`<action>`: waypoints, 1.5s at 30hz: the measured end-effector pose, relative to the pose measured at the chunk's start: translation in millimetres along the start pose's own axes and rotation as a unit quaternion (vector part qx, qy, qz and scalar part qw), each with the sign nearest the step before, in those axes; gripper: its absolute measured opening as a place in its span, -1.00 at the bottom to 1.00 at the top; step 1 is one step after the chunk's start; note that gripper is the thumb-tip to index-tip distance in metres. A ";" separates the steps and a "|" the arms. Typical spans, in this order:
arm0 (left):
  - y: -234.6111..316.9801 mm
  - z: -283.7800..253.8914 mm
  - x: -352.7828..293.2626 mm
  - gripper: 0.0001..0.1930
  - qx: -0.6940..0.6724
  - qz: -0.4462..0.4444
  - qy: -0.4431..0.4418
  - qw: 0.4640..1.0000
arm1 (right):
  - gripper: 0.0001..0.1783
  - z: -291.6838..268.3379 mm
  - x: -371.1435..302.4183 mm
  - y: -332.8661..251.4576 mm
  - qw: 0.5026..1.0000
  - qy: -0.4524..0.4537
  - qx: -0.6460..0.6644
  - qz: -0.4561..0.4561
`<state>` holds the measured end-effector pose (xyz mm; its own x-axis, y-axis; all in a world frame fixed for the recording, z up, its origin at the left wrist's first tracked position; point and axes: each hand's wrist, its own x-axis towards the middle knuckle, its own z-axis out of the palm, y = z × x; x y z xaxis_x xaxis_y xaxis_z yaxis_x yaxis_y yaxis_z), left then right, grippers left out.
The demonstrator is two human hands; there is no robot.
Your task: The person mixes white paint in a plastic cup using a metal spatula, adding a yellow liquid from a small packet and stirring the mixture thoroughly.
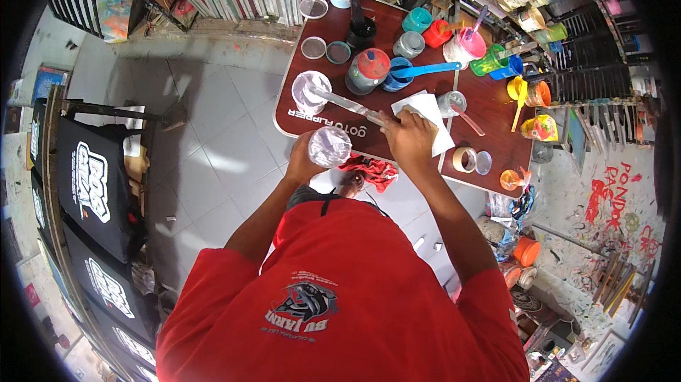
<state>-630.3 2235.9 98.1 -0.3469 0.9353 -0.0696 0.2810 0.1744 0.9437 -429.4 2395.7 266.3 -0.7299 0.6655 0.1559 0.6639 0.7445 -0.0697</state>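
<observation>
Your left hand is wrapped around a clear plastic cup, fingers curled about its wall so it hangs just off the near edge of the low brown table. Your right hand is closed on the handle end of a long flat palette knife, and the heel of that hand rests on a white sheet of paper.

The knife runs away from your right hand toward the upper left, its blade tip sitting in a second clear cup that stands on the table just beyond your left hand. To work cleanly, I would keep the held cup level and close under the table edge, and draw the blade slowly so nothing drips between the two cups. Steady the standing cup with the blade's weight only lightly; it looks easy to tip.

Just below your hands a red rag lies at the table edge, handy for wiping the blade. Past the knife stands a grey jar with a red lid, and beyond your right hand a roll of tape. Open pots of paint crowd the far right side, well apart from your grip.
</observation>
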 end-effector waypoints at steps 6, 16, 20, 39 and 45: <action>-16.5 68.4 23.7 -0.05 0.101 0.059 0.019 0.993 | -0.63 -6.3 20.3 12.8 0.998 -0.016 -0.036 -0.058; -4.7 114.1 73.1 0.05 -0.044 -0.029 0.005 0.999 | -0.65 -3.1 19.4 -6.5 0.995 -0.018 -0.080 -0.050; -9.7 108.7 76.2 0.12 0.027 0.006 0.018 0.999 | -0.64 -3.2 13.6 -14.6 0.997 -0.020 -0.063 -0.041; -13.3 -14.9 113.1 -0.14 -0.022 -0.022 0.134 0.990 | -0.53 -12.1 -12.5 -46.0 0.992 -0.113 -0.054 -0.019; -17.3 -18.4 117.2 -0.16 0.031 -0.025 0.103 0.994 | -0.46 -44.3 -38.6 -50.2 0.991 -0.131 -0.013 -0.032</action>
<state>-692.3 2336.8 79.5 -0.5363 0.8430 -0.0429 0.3104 0.2442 0.9187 -427.4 2330.3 307.4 -0.7861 0.6095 -0.1027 0.6157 0.7868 -0.0425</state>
